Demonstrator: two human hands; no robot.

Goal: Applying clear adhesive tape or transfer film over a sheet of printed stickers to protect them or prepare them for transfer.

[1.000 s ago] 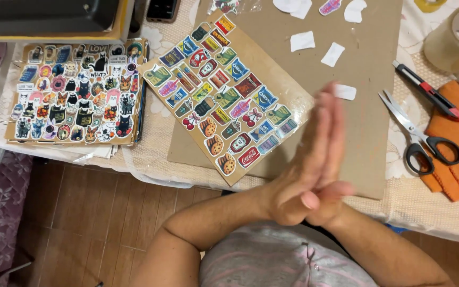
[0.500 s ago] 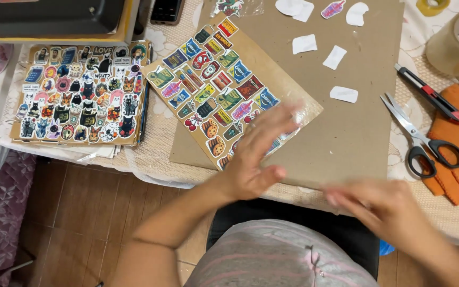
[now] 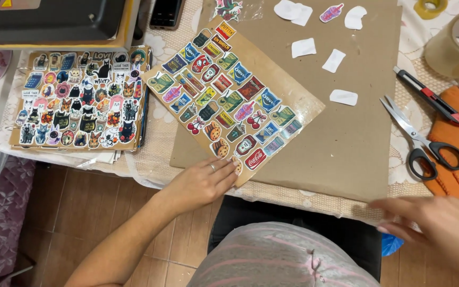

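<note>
Sticker sheet (image 3: pixel 229 93) pinned at 6 o'clock corner by left hand (image 3: pixel 200 183), fingers flat, gripping nothing; right hand (image 3: pixel 442 226) open, empty, near scissors (image 3: pixel 418 139); positioning step

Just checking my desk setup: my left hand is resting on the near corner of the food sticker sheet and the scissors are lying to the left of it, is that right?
Not quite. The head view shows the left hand on the near corner of the food sticker sheet, but the scissors lie to its right, beside the red and black utility knife.

Bare brown cardboard (image 3: pixel 346 143) lies free mid-table — scissors (image 3: pixel 418 141) and box cutter (image 3: pixel 430 101) crowd its right.
</note>
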